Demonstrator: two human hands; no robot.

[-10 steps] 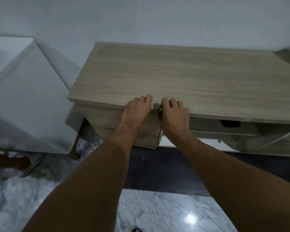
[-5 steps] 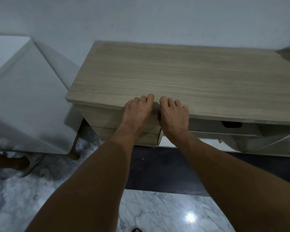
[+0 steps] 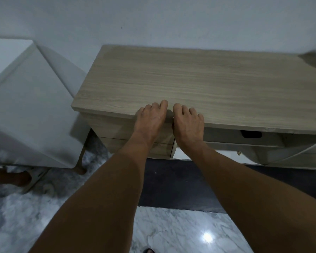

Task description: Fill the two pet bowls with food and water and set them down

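Note:
No pet bowl, food or water shows in the head view. My left hand [image 3: 151,119] and my right hand [image 3: 188,123] lie side by side, palms down, on the front edge of a light wooden cabinet [image 3: 199,79]. The fingers of both hands are straight on the bare top and hold nothing. Below the edge I see drawer fronts [image 3: 128,143] under my wrists, and a dark cut-out handle [image 3: 251,134] on a drawer to the right.
A white table [image 3: 26,106] with curved wooden legs stands left of the cabinet. A dark mat [image 3: 171,185] lies on the marble floor [image 3: 171,234] in front. A white wall runs behind both pieces of furniture.
Both hands stay on the cabinet's front edge; only the camera shifts slightly.

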